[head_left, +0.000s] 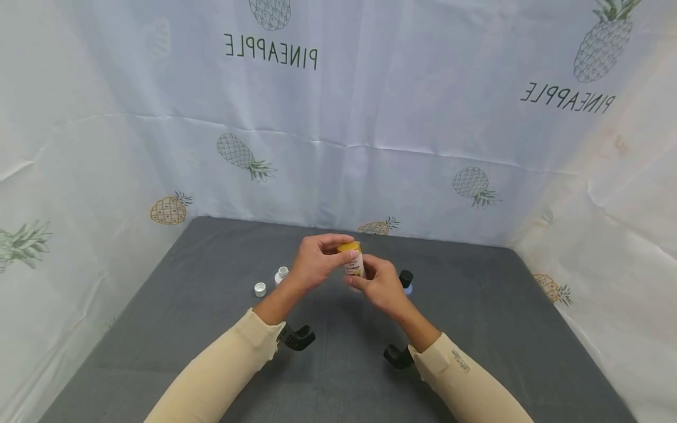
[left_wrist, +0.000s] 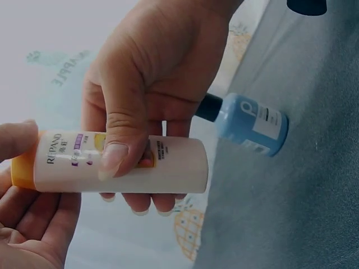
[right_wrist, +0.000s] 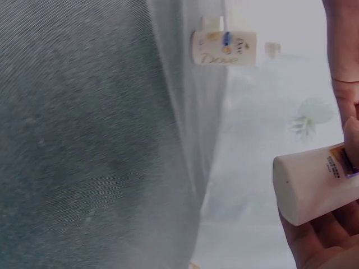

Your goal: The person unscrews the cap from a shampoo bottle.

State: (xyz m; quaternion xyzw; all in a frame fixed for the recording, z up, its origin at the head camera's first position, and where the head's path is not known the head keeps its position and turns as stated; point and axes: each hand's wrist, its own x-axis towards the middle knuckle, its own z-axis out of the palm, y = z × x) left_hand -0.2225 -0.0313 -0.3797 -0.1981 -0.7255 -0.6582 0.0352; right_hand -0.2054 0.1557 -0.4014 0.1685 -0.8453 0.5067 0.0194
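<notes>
Both hands hold one small white shampoo bottle (head_left: 354,268) with a yellow cap (head_left: 349,247), raised above the table. My left hand (head_left: 313,261) grips the cap, its thumb on the near side and fingers behind. Lower down, my right hand (head_left: 385,286) wraps round the body, thumb across the printed label in the left wrist view. The label reads REPAND. The cap sits on the bottle. To the right hand's far side stands a blue bottle (left_wrist: 247,120) with a black cap. By the left forearm stands a white Dove bottle (right_wrist: 224,53), its neck uncapped.
A loose white cap (head_left: 260,289) lies left of the Dove bottle. Dark grey cloth covers the table (head_left: 338,376). White curtains printed with pineapples (head_left: 338,106) hang behind and at both sides. Black wrist mounts (head_left: 298,338) show under the forearms.
</notes>
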